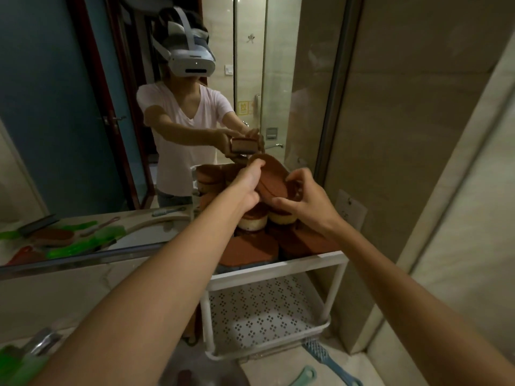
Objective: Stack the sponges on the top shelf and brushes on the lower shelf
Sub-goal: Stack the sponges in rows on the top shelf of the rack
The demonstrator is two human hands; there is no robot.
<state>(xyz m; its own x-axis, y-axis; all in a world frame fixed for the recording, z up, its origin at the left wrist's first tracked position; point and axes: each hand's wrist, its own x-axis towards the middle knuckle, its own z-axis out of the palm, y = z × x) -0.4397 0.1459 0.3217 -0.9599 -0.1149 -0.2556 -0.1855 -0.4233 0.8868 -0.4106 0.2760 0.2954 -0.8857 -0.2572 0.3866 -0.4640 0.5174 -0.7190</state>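
Observation:
Both my hands hold one brown-topped sponge (271, 178) tilted on edge above the pile on the white rack's top shelf (278, 267). My left hand (250, 182) grips its left rim and my right hand (305, 199) pinches its right side. Beneath it lie several more sponges (250, 247), brown on top and cream on the sides. The lower shelf (262, 316) is a perforated white tray with nothing visible on it. A blue-handled brush (324, 358) lies on the counter just in front of the rack, and a pale green handle (303, 376) lies beside it.
A wall mirror (83, 107) behind the counter reflects me, the sponges and green brushes. A chrome tap (41, 344) and something green (16, 363) sit at the lower left. A tiled wall (404, 135) closes in the rack's right side.

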